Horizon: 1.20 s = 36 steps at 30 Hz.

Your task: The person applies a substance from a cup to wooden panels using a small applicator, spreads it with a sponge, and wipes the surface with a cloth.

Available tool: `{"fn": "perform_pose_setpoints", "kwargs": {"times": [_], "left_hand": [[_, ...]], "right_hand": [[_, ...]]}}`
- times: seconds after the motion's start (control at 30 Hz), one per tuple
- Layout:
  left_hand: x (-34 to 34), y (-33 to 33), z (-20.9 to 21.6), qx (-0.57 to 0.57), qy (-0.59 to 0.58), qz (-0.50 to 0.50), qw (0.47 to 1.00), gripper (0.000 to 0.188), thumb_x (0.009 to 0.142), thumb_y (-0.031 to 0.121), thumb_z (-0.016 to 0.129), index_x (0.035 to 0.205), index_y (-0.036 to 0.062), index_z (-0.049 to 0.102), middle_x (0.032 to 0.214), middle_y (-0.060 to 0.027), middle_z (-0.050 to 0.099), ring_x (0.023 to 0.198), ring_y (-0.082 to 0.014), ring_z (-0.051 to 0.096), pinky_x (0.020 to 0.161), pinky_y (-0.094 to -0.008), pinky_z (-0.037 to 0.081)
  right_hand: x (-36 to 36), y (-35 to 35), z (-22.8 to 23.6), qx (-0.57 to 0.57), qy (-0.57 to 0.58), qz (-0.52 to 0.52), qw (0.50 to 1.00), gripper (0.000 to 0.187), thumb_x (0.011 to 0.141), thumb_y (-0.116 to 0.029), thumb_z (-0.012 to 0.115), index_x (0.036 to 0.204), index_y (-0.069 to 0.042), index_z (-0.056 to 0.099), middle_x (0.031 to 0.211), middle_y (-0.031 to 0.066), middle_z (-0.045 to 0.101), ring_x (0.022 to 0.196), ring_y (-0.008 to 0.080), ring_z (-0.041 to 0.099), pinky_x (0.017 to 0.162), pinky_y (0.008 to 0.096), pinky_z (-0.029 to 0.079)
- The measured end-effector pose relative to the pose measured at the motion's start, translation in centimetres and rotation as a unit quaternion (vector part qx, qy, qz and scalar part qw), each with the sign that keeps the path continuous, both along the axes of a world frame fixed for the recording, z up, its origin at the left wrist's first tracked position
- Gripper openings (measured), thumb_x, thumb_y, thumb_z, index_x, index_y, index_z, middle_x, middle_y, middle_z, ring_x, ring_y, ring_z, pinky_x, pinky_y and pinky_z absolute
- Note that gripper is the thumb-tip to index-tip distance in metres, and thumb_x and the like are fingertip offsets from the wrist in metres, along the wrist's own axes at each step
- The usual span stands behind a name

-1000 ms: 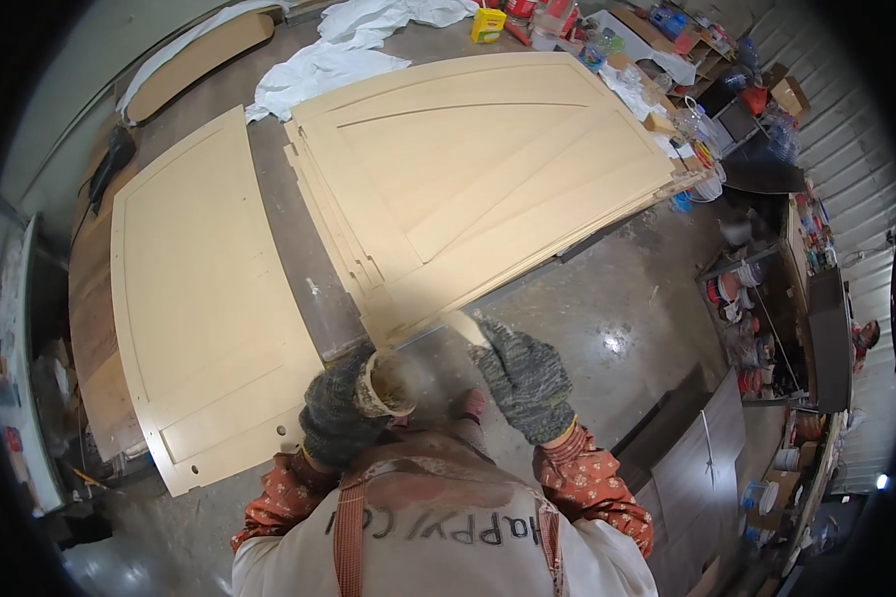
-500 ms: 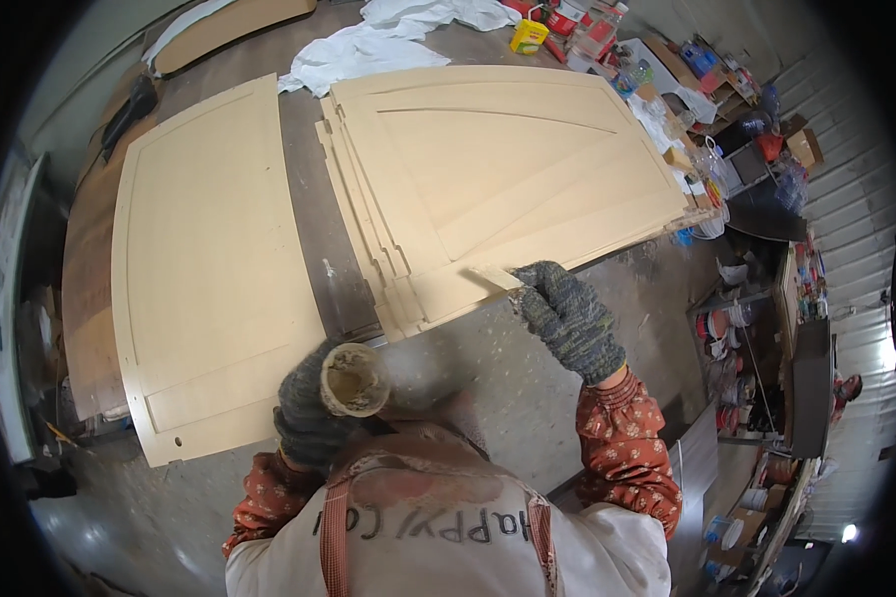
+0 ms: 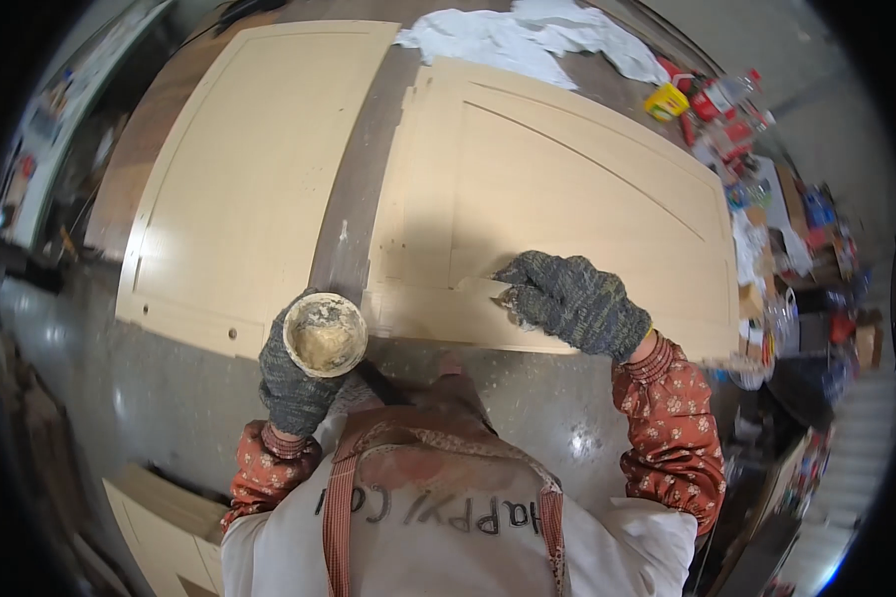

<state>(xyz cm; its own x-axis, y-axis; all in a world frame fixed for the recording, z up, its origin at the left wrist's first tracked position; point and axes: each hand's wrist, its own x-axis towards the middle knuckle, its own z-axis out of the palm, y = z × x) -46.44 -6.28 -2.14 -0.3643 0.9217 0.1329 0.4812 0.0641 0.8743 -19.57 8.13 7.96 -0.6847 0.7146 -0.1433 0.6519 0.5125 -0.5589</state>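
Gloved in grey knit, my left hand (image 3: 297, 390) is closed around a small round cup (image 3: 324, 374). Beige putty (image 3: 327, 344) lies inside it, with dried residue on the inner wall. My right hand (image 3: 572, 303), in a matching glove, pinches a thin pale scraper (image 3: 480, 288). Its blade is at the near left part of the right-hand cream door panel (image 3: 587, 219), close to the recessed groove; whether it presses on the surface I cannot tell. To the left lies another cream door panel (image 3: 254, 179) with small holes near its front edge.
Both panels rest on a brown table (image 3: 341, 234). White cloth (image 3: 528, 40) lies along the back. A yellow container (image 3: 666, 101) and plastic bottles (image 3: 723, 95) crowd the far right. More panels (image 3: 160, 527) stand on the floor at lower left.
My view has shifted, so the panels appear turned. My left hand and the cup show lower and further left. The scraper has moved from the panel's near edge onto its face.
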Motion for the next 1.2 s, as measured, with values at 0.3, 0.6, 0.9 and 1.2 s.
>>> {"fn": "perform_pose_setpoints", "kwargs": {"times": [0.3,0.6,0.9,1.2], "left_hand": [[7.1,-5.4,-0.9,-0.003,0.147,0.154,0.977,0.065,0.061,0.021,0.086,0.113,0.0012,0.054,0.103,-0.0149,0.061,0.091,-0.0279,0.06,0.082,-0.0364,0.049],[10.4,-6.8,-0.9,-0.017,0.079,0.263,0.961,0.063,0.061,0.021,0.085,0.112,0.0012,0.054,0.1,-0.0144,0.062,0.088,-0.0279,0.061,0.079,-0.0361,0.05],[11.4,-7.2,-0.3,-0.042,0.113,0.278,0.953,0.065,0.063,0.02,0.082,0.118,0.0025,0.054,0.101,-0.0146,0.063,0.089,-0.0286,0.063,0.079,-0.0361,0.05],[11.9,-7.1,0.3,-0.054,0.16,0.273,0.947,0.061,0.061,0.023,0.085,0.11,0.003,0.055,0.099,-0.014,0.062,0.088,-0.0278,0.061,0.078,-0.0363,0.049]], "right_hand": [[0.8,5.0,-2.2,0.017,0.05,0.165,0.985,0.03,0.086,-0.029,0.059,0.11,-0.012,0.064,0.086,0.0119,0.067,0.078,0.0266,0.065,0.069,0.0356,0.051],[-0.1,8.1,-4.2,0.149,0.125,0.327,0.925,0.037,0.076,-0.013,0.066,0.113,-0.011,0.063,0.08,0.0146,0.058,0.075,0.032,0.058,0.065,0.0387,0.047],[-1.8,9.1,-5.0,0.124,0.12,0.377,0.91,0.035,0.076,-0.012,0.067,0.111,-0.012,0.065,0.077,0.0112,0.058,0.072,0.0301,0.057,0.064,0.0387,0.046],[-2.5,9.3,-5.1,0.141,0.112,0.402,0.898,0.034,0.078,-0.015,0.066,0.111,-0.015,0.066,0.077,0.009,0.058,0.071,0.0279,0.057,0.06,0.0373,0.045]]}}
